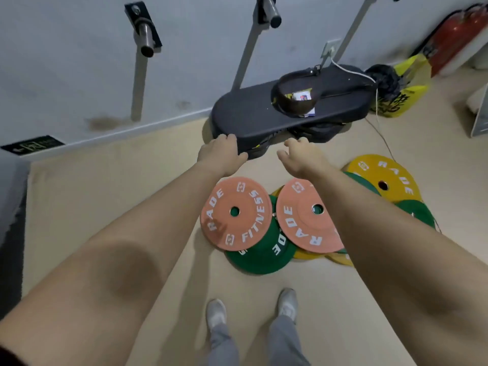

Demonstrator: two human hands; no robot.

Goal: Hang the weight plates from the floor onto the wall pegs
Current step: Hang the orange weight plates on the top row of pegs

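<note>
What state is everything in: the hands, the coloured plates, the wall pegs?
Left hand: stretched forward, fingers loosely curled, holding nothing.
Right hand: the same, holding nothing.
Left pink plate: flat on the front green plate, not hung.
Right pink plate: flat atop the pile.
Front green plate: on the floor, partly covered.
Yellow plate: flat, at the pile's far side.
Left peg: bare.
Middle peg: bare.

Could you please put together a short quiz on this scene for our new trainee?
1. True or false: a weight plate already hangs on the left wall peg.
2. Which colour shows through the hole of the left salmon plate? A green, B yellow, C blue.
3. How many salmon plates are in view?
Key: 1 false; 2 A; 3 two.
</note>
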